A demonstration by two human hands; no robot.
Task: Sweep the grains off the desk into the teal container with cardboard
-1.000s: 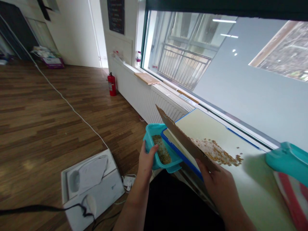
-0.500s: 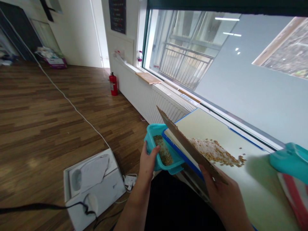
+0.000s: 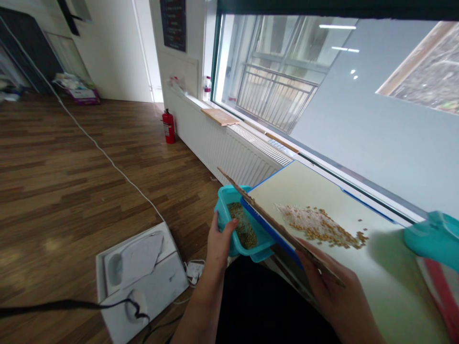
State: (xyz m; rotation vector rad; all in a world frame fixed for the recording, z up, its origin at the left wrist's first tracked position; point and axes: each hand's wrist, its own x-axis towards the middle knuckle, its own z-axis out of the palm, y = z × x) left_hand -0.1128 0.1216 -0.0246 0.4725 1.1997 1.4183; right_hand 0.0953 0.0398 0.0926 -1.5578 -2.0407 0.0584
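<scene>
Near the table's edge, my left hand [image 3: 219, 246] grips a turquoise plastic container [image 3: 264, 239], thumb over its rim and fingers around its outer side. Small yellowish and pale grains [image 3: 244, 227] lie inside it. A thin flat piece of cardboard [image 3: 274, 225] is in my right hand [image 3: 335, 291], pinched by its near end and tilted almost edge-on to me. The cardboard spans the blue table edge, its far end above the container. Behind it, a heap of white and golden grains [image 3: 319, 224] rests on the pale tabletop [image 3: 304, 184].
Another turquoise container [image 3: 435, 239] stands at the table's right, beside a red and white cloth [image 3: 437, 286]. A radiator [image 3: 229, 150] runs below the window. On the floor are a white box [image 3: 147, 282], cables and a red fire extinguisher [image 3: 168, 126].
The cardboard has tipped lower and its far end has swung left over the container, so more of the grain heap shows. My left hand and the container have hardly moved.
</scene>
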